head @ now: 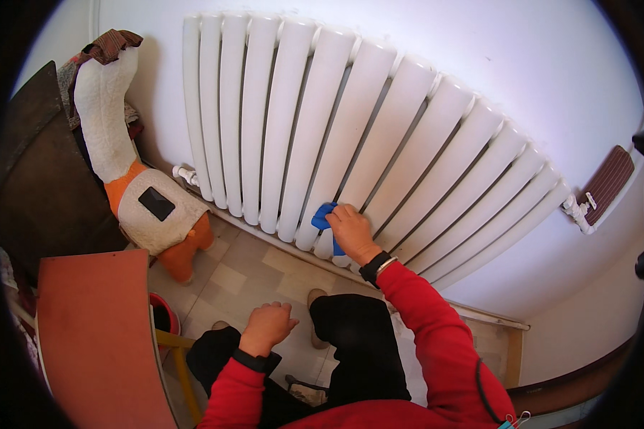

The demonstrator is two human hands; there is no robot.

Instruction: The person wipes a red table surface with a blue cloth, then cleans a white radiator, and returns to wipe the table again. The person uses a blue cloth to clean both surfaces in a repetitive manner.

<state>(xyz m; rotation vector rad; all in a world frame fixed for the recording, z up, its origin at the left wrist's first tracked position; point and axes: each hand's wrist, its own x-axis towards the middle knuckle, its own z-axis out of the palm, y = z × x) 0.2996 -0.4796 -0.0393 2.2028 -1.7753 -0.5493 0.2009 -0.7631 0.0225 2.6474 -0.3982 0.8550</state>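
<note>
A white column radiator (333,134) stands against the wall before me. My right hand (350,229) grips a blue cloth (323,216) against the lower part of the radiator's middle columns; part of the cloth hangs below the fingers. My left hand (269,327) is over my left knee, palm down, with its fingers loosely curled; nothing shows in it. Both wrists wear dark bands.
At left, a dark phone-like device (156,204) lies on a cloth-covered orange-and-white animal-shaped seat (185,249). Nearer are a reddish-brown tabletop (99,338) and a red bucket (174,317). White valves (185,175) flank the radiator's lower left; another valve and pipe (580,212) are at right.
</note>
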